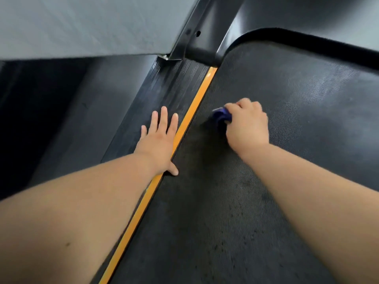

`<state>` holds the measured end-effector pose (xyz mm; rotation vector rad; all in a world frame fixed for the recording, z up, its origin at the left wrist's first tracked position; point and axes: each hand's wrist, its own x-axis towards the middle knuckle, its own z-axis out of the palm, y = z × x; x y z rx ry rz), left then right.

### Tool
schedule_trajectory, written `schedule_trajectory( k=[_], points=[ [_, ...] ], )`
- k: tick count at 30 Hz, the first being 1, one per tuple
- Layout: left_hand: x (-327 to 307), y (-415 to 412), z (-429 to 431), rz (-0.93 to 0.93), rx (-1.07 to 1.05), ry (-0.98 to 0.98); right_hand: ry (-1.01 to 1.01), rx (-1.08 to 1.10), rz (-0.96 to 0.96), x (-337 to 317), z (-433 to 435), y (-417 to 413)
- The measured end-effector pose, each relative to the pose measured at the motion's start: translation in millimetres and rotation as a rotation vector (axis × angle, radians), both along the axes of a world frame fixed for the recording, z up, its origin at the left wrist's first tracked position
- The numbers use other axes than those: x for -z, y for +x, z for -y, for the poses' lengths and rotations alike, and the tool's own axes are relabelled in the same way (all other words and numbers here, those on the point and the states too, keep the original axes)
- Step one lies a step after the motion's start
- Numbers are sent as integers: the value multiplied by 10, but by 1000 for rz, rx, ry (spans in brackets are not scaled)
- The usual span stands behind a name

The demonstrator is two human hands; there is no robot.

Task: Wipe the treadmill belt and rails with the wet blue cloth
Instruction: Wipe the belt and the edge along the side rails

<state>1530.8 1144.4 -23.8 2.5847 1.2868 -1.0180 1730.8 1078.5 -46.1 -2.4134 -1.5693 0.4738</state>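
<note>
Right hand (247, 125) is clenched around the bunched blue cloth (221, 116), pressing it on the treadmill belt (287, 140) — left hand (159, 140) lies flat, fingers spread, on the ribbed side rail (164, 95) beside the orange strip (192, 111)

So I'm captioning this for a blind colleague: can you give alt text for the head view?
A person's right hand presses a bunched blue cloth onto a dark treadmill belt. The left hand lies flat, fingers spread, on the ribbed side rail beside an orange strip.
</note>
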Motion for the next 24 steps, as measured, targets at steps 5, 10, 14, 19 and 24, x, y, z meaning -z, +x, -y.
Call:
schedule_trajectory(
  k=[5,10,14,19,24],
  points=[
    [-13,-44,-50,71,15,-36,31,68,-27,35,79,-343],
    [-50,-230,53,111,-80,-93,33,-278,-68,76,429,-950],
    [-12,-519,225,109,34,-44,3,16,179,-39,352,-456],
    [44,-498,277,128,28,-8,-42,265,-10,-3,524,-611],
    [51,-492,275,139,8,-37,69,-68,-68,82,707,-1219]
  ],
)
